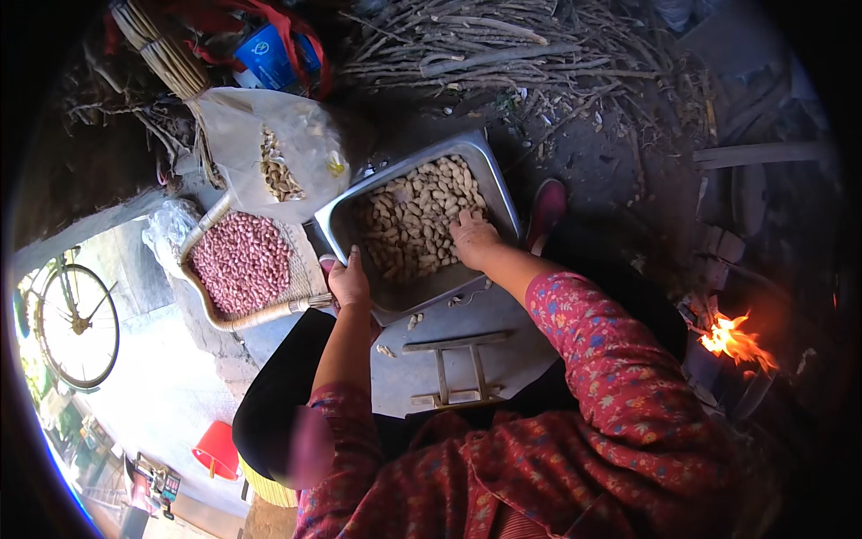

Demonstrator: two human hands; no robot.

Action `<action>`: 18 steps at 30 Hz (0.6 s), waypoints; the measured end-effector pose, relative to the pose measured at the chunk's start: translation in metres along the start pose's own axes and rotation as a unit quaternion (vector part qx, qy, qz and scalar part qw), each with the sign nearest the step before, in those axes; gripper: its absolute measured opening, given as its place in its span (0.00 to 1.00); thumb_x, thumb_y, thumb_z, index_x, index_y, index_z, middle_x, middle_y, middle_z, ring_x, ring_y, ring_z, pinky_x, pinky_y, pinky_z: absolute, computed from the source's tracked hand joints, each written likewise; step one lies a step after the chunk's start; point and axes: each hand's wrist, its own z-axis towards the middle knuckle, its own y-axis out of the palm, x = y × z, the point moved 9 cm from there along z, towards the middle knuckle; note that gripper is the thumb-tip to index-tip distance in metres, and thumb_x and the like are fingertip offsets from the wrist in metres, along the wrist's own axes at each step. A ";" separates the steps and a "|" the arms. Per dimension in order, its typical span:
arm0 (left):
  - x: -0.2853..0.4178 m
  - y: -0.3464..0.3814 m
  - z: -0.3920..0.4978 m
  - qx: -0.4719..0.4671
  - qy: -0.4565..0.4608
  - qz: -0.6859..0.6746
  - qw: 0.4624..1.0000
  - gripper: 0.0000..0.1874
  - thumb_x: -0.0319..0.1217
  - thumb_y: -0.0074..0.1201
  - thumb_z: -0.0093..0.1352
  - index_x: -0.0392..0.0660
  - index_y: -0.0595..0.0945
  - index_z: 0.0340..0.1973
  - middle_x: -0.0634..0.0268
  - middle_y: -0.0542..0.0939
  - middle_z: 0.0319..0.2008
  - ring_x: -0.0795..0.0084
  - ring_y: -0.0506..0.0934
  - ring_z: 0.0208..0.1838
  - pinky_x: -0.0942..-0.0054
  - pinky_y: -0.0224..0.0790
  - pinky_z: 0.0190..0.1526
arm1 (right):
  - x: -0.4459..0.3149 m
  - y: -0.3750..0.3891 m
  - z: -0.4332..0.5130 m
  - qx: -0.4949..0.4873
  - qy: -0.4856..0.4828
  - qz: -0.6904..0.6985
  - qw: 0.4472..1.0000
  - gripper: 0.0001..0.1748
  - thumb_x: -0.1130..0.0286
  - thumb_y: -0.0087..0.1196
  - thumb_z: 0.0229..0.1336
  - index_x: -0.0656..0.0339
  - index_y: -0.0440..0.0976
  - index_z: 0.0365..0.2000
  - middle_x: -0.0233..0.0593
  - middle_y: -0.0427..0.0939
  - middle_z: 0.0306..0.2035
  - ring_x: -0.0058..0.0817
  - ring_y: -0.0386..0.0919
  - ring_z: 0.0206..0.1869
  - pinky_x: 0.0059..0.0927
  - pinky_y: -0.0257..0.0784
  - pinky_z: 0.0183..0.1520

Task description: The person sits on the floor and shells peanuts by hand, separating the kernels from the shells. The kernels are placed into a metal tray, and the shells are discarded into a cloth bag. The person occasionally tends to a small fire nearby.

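A rectangular stainless-steel pan (502, 182) sits tilted before me, with unshelled peanuts (421, 215) heaped in it. My left hand (350, 283) grips the pan's left rim, thumb up along the edge and the other fingers mostly hidden. Inside the pan, my right hand (477, 244) rests with its fingertips among the peanuts; whether it pinches any is hidden. To the left lies a woven basket (306, 259) of shelled, pinkish-red peanut kernels (239, 263). Beyond it, a translucent plastic bag (229, 128) holds peanut shells (278, 172).
Flames (734, 340) burn close by on the right. A pile of sticks (498, 47) lies at the far side. A small wooden stool (441, 374) and a few stray peanuts are on the floor below the pan. A red bucket (219, 448) stands lower left.
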 end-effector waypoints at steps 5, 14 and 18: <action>0.004 0.011 -0.001 0.019 -0.041 -0.011 0.999 0.18 0.38 0.53 0.66 0.33 0.79 0.40 0.62 0.80 0.33 0.73 0.74 0.33 0.75 0.65 0.39 | 0.015 -0.005 0.015 -0.006 0.014 0.033 0.999 0.17 0.65 0.55 0.46 0.59 0.72 0.39 0.49 0.66 0.46 0.46 0.69 0.49 0.42 0.70 0.47; -0.011 0.002 0.013 0.040 0.010 0.072 0.997 0.24 0.47 0.53 0.65 0.32 0.79 0.35 0.51 0.80 0.28 0.63 0.77 0.31 0.67 0.66 0.36 | 0.012 0.025 0.023 -0.055 -0.061 0.062 0.995 0.12 0.68 0.54 0.47 0.58 0.75 0.35 0.51 0.74 0.34 0.44 0.76 0.39 0.44 0.71 0.41; 0.023 -0.007 0.000 0.079 0.030 0.231 0.969 0.24 0.47 0.52 0.65 0.34 0.77 0.31 0.50 0.79 0.26 0.57 0.76 0.31 0.63 0.67 0.38 | 0.016 0.000 0.027 -0.079 -0.032 0.232 0.969 0.12 0.68 0.58 0.48 0.60 0.74 0.34 0.47 0.76 0.29 0.33 0.77 0.32 0.38 0.73 0.35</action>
